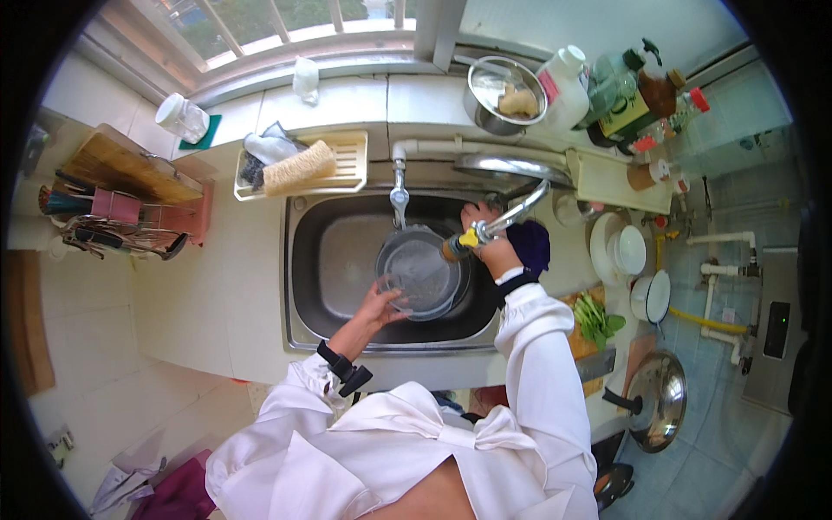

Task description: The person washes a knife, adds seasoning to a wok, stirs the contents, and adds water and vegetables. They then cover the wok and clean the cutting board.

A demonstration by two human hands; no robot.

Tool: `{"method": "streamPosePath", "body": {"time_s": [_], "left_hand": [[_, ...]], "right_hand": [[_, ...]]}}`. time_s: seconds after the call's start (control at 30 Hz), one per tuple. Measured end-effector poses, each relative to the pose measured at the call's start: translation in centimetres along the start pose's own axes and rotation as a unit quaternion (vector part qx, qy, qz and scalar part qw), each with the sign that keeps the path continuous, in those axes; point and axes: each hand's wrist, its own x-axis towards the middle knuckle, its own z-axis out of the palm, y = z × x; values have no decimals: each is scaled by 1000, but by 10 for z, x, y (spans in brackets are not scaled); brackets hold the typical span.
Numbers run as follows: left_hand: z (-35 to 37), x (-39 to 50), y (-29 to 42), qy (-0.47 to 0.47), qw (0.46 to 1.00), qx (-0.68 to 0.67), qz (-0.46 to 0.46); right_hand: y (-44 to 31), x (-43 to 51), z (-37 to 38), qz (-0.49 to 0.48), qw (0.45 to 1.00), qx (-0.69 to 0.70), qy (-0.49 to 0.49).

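Over the right half of the stainless steel sink (338, 260), my left hand (383, 300) grips the near-left rim of a clear round plastic bowl (419, 273). The bowl sits under the grey tap (400, 195). My right hand (480, 213) reaches to the sink's back right corner, beside a dark round fitting. A curved chrome faucet (523, 208) with a yellow-collared nozzle (468, 239) crosses in front of that hand and hides part of it. Whether the right hand holds something cannot be made out. A dark purple cloth (532, 246) lies right of that wrist.
A cream drain tray (354, 159) behind the sink holds a loofah (299, 168) and cloths. A steel pot (478, 107) and several bottles (614, 97) line the back ledge. Leafy greens (595, 318) lie to the right, near white bowls (629, 250). A utensil rack (130, 221) stands left.
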Motion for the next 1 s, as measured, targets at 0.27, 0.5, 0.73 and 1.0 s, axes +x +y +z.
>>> {"method": "streamPosePath", "body": {"time_s": [0.27,0.5,0.73,1.0], "left_hand": [[7,-1,1,34,999,1,-15],[11,-3,4,35,999,11,-19],[11,-1,1,34,999,-7,-21],[14,-1,0,36,999,2,-27]], "right_hand": [[-4,0,4,-19,995,-92,34],[-2,-3,11,-12,1000,-2,-9],[-6,3,0,-5,997,-21,-74],[4,7,43,38,998,42,-24]]}}
